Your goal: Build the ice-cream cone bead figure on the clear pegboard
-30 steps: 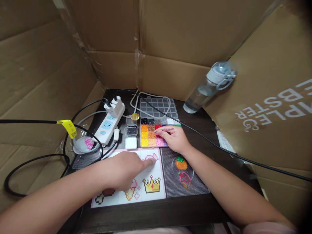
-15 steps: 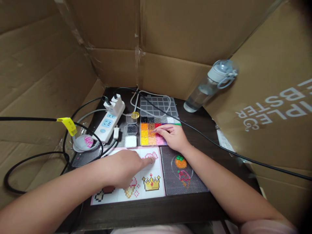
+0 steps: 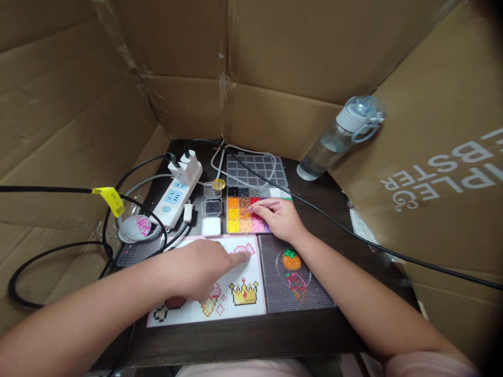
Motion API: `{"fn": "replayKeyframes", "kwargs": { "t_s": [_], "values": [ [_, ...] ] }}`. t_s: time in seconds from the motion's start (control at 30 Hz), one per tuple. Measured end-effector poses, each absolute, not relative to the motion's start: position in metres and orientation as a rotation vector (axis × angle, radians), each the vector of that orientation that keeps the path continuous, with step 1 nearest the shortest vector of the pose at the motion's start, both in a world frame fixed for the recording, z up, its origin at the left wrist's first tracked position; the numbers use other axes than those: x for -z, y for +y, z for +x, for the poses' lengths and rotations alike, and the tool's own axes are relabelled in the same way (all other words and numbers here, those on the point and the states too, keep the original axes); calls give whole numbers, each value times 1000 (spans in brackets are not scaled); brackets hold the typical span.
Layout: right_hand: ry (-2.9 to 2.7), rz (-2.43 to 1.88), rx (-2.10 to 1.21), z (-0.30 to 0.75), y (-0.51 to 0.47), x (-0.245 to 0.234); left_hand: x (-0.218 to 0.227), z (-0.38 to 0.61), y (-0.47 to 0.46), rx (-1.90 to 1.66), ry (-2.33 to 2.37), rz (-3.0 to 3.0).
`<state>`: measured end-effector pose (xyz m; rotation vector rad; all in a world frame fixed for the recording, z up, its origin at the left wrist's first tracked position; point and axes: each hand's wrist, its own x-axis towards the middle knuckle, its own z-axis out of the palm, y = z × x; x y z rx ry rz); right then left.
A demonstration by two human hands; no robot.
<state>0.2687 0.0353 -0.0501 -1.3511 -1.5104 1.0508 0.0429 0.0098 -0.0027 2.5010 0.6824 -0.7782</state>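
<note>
My left hand point(image 3: 202, 267) rests on a pattern sheet point(image 3: 243, 309) of pixel pictures, its forefinger stretched out onto a pink figure and the other fingers curled under. My right hand point(image 3: 281, 220) pinches thin tweezers point(image 3: 262, 207) whose tip reaches into an open bead box point(image 3: 240, 217) of coloured compartments. A clear pegboard point(image 3: 275, 283) to the right of the sheet carries an orange bead fruit point(image 3: 291, 259) and a red-and-pink bead figure point(image 3: 297, 285).
A white power strip point(image 3: 177, 195) with plugs and black cables lies at the left. Small bead tubs point(image 3: 212, 217), the box's clear lid point(image 3: 255, 171) and a water bottle point(image 3: 338, 139) stand behind. Cardboard walls point(image 3: 275, 63) surround the dark table point(image 3: 251, 340).
Hardly anything has moved. The camera has tipped slightly, so the scene sits a little higher in the picture. Both hands keep their places.
</note>
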Motion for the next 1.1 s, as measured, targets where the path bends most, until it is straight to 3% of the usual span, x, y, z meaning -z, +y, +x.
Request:
{"fn": "replayKeyframes", "kwargs": {
  "t_s": [0.57,0.93,1.1],
  "values": [
    [-1513,-1331,-1066,267,36,49,3,42,9,749,682,2501],
    [-1556,-1404,-907,277,35,45,0,43,10,766,674,2506],
    [-1308,-1331,-1069,287,36,45,7,40,10,747,680,2515]
  ]
}}
